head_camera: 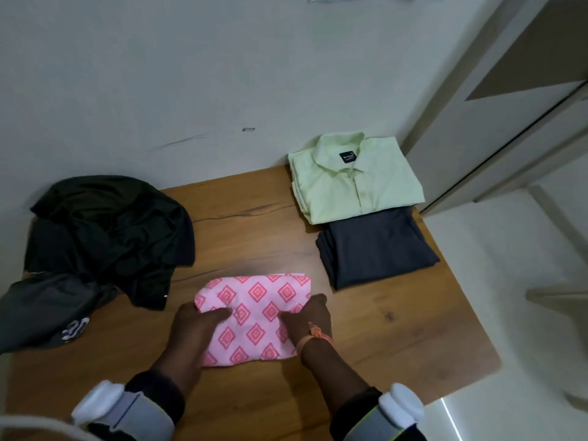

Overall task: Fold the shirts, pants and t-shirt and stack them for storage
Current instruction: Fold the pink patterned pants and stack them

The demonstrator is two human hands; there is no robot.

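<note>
A folded pink garment with a red diamond print [254, 316] lies on the wooden table [397, 329] near its front. My left hand [197, 323] grips its left edge, thumb on top. My right hand [307, 316] grips the right edge the same way. At the back right lies a folded light green shirt [353, 179], and directly in front of it a folded dark navy garment [378, 249]. On the left a heap of unfolded black clothes [111, 230] spreads over the table, with a dark grey piece bearing white print [54, 313] hanging toward the front left.
A white wall [191, 90] runs right behind the table. A pale cabinet or door frame [509, 122] stands at the right, close to the green shirt. The table's right edge drops off to a white floor [509, 297].
</note>
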